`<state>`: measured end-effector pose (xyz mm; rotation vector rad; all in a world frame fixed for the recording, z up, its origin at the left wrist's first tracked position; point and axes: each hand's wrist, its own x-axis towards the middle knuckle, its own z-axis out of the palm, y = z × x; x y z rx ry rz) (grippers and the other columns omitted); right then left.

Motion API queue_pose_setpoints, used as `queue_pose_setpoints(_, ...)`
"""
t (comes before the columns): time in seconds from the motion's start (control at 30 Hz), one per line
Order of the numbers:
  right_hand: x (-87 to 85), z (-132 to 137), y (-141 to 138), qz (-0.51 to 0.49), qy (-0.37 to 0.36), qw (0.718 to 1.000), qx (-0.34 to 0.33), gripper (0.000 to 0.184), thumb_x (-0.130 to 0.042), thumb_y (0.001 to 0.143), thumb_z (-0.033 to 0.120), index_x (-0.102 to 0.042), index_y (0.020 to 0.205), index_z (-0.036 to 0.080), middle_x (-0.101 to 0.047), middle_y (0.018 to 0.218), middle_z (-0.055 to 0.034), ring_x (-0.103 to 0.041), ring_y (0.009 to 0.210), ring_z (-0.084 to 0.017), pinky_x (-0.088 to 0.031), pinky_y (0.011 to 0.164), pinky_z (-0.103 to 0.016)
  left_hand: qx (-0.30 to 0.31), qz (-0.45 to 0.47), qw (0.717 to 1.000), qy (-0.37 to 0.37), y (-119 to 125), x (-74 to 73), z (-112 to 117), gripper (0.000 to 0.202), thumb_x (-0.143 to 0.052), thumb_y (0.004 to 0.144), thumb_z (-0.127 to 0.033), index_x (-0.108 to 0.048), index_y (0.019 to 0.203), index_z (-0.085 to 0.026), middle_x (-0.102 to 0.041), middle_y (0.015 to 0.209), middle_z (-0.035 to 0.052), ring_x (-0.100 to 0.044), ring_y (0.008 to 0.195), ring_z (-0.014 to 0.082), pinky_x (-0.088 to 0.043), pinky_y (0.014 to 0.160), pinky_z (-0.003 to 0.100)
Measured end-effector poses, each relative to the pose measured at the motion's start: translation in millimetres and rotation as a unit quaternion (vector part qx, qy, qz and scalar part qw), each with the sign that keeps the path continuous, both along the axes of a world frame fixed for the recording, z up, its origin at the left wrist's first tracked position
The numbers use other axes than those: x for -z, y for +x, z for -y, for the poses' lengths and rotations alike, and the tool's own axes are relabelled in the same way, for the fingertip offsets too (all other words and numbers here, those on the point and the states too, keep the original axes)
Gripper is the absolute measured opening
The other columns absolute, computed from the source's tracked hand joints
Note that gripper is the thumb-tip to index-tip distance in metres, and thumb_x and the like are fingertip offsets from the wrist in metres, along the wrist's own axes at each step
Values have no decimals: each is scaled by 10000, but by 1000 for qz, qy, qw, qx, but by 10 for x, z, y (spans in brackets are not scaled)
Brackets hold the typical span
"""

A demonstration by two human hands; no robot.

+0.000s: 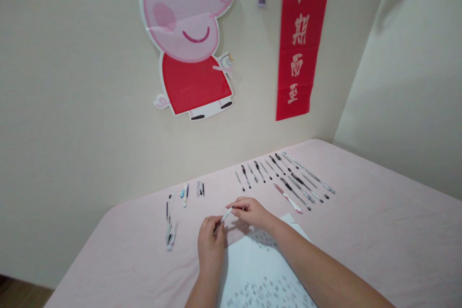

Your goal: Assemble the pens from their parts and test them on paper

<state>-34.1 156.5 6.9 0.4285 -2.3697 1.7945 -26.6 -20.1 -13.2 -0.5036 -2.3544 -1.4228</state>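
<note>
Between my two hands is a slim pen (226,214) with a white middle and dark ends, tilted up to the right. My left hand (211,237) grips its lower end, and the fingers of my right hand (249,211) pinch its upper end. Whether the pen is in one piece is too small to tell. Both hands are just above the pink sheet, at the far edge of some white paper (249,264) covered in small dark marks. My right forearm crosses over part of that paper.
Rows of pens (269,168) lie at the back right, with a pink-and-white pen (288,198) nearest. Pen parts (171,236) and a small blue piece (182,193) lie on the left. The pink-covered surface (378,221) meets a wall bearing a cartoon pig cutout (195,82) and a red banner (301,57).
</note>
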Motion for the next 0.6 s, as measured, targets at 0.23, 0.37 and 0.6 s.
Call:
queue_pose_setpoints(0.23, -41, -103, -15, -2, 83, 996, 45, 246, -602, 750, 88, -730, 941, 175, -598, 772, -18, -521, 626, -98, -425, 619, -231, -14, -5, 1000, 7, -14, 16, 0, 125, -542, 779, -236, -656, 807, -192, -630, 799, 49, -593, 762, 203, -482, 691, 328)
queue_pose_setpoints(0.37, -68, -242, -22, -33, 188, 979, 71, 149, -627, 712, 67, -715, 776, 169, -609, 786, -23, -542, 700, -121, -423, 682, -241, -19, -10, 1000, 5, -23, 43, 4, 120, -544, 781, -235, -654, 807, -194, -631, 800, 49, -594, 762, 202, -484, 689, 326)
queue_pose_setpoints(0.6, -84, -324, 31, -48, 324, 944, 22, 117, -701, 661, 118, -691, 768, 166, -596, 834, -40, -545, 840, -175, -410, 756, -260, -26, -2, 1000, 5, -14, 36, 6, 130, -539, 788, -248, -654, 814, -194, -628, 804, 51, -594, 762, 208, -482, 692, 335)
